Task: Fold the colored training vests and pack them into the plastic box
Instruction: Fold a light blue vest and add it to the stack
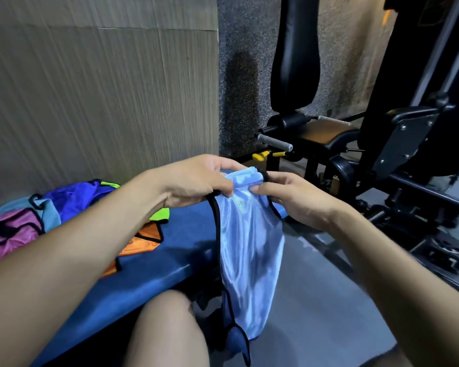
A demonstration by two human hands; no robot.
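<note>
A person holds a light blue vest [249, 242] up in front of them with both hands, above the edge of a blue worktop [186, 234]. The left hand [196, 181] has its grip closed on the vest's top edge, fingers curled over the bunched fabric and its black trim. The right hand [292, 200] pinches the same top edge from the other side, thumb and fingertips pressed on the cloth just beside the left hand's. The vest hangs down lengthwise from the two grips, black piping running along its left edge, its lower end falling past the worktop's edge beside a bare knee [167, 321].

On the worktop to the left lies a loose pile of other vests: a purple one [74, 197], a pink one [8, 234], an orange one [141, 242] and a green one [159, 215], overlapping and unfolded. A black gym machine [382, 144] with a padded seat stands on the floor at right, against a speckled wall.
</note>
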